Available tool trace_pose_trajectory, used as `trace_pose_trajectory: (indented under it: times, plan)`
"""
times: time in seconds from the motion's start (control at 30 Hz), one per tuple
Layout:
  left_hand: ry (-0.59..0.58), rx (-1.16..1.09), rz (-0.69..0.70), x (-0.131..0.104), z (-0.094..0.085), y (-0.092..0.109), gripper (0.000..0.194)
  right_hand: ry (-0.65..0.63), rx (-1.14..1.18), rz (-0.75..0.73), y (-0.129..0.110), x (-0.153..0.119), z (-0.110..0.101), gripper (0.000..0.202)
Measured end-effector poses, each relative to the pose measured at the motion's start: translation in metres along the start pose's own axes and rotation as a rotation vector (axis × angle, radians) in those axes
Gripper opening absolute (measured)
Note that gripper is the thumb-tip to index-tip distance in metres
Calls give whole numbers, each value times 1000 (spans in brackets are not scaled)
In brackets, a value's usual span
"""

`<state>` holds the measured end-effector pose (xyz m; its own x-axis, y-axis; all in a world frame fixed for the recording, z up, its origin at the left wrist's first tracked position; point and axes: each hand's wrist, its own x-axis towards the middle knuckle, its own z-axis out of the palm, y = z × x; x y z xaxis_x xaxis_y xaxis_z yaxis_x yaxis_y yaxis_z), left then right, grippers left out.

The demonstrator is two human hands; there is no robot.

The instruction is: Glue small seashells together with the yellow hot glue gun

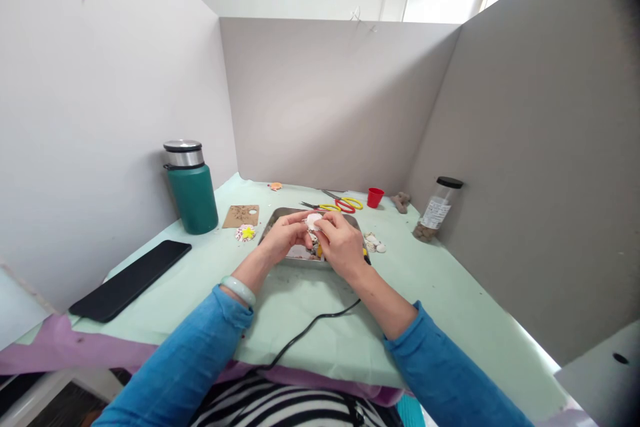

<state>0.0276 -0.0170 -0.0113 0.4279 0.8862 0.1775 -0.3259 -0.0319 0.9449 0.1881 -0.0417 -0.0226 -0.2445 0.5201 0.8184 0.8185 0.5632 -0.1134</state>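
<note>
Both of my hands meet above a shallow metal tray point(304, 264) in the middle of the table. Between their fingers is a small white round piece point(313, 221); whether it is shell, clay or something else I cannot make out. My left hand point(286, 237) is closed on its left side, fingers curled beneath it. My right hand point(344, 245) pinches it from the right with thumb and fingers. Small mixed bits, some yellow, lie in the tray, partly hidden by my hands. Scissors point(330, 207) with yellow and red handles lie at the tray's far edge.
Left stand a green bottle point(193, 200), a black flat case point(133, 280), a brown card point(241, 215) and a speckled disc with a yellow star point(246, 233). Right are white pieces point(376, 244), a red cup point(375, 197) and a tilted jar point(436, 211). A black cable point(305, 330) crosses the front.
</note>
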Motion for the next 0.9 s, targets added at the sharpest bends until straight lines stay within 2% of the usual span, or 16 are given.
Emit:
trace_pose_trajectory:
  times: [0.23, 0.33, 0.43, 0.53, 0.63, 0.77, 0.9]
  plan:
    - [43, 44, 13, 1, 2, -1, 61, -38, 182, 43, 0, 2, 0, 24]
    - [50, 90, 10, 2, 1, -3, 67, -10, 221, 115, 1, 2, 2, 28]
    - [-8, 157, -5, 2, 0, -6, 71, 15, 232, 215, 4, 3, 4, 30]
    - [-82, 203, -16, 1, 0, -7, 70, -6, 282, 256, 6, 4, 5, 25]
    - [-59, 222, -12, 1, 0, -7, 64, -9, 376, 277, 8, 6, 5, 18]
    - [51, 263, -60, 3, 1, -7, 38, 14, 515, 383, 11, 8, 6, 16]
    - [132, 294, -63, 5, 1, -7, 33, -5, 600, 474, 12, 8, 6, 19]
